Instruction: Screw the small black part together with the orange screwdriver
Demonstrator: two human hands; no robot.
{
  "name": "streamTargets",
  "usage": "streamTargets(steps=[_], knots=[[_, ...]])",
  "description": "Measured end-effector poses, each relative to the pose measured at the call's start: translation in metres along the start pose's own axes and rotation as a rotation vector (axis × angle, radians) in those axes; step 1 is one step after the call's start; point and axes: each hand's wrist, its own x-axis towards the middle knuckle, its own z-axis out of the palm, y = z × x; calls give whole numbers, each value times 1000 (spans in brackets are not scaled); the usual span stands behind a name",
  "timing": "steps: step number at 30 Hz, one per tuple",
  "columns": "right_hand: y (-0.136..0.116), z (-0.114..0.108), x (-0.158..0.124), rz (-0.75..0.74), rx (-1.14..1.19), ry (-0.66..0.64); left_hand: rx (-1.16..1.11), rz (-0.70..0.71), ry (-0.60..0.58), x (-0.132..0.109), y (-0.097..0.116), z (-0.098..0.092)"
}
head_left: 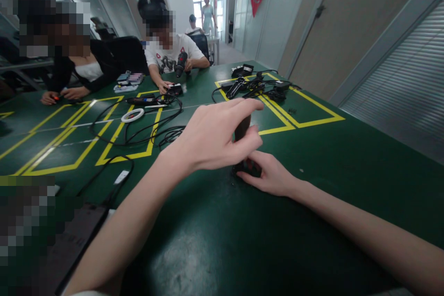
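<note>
Ahead of me on the green table, a black-and-red power drill stands roughly upright, mostly covered by my hands. My left hand curls round its upper part, thumb and forefinger showing a gap with the dark body between them. Lower down, my right hand grips the base near the table top, thumb in front. The far fingers of both hands are hidden, and so is most of the drill's shape.
Black cables and devices lie in yellow-taped outlines beyond my hands. A white tape roll and looped cords are at left. Across the table a co-worker holds a drill; another person sits further left.
</note>
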Motion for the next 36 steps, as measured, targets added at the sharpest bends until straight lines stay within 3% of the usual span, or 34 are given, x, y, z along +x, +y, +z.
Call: streamTargets(steps=[6,9,13,36], knots=[[-1,-1,0,-44,-52,10,-117,109,68,0,-2,4],[0,-1,0,-59,-96,8,-109,135,16,0,-4,6],[0,-1,-1,-72,-109,0,-53,135,-48,-1,-3,2],[-3,-15,-1,-49,-245,-91,15,121,-55,-1,-4,0]])
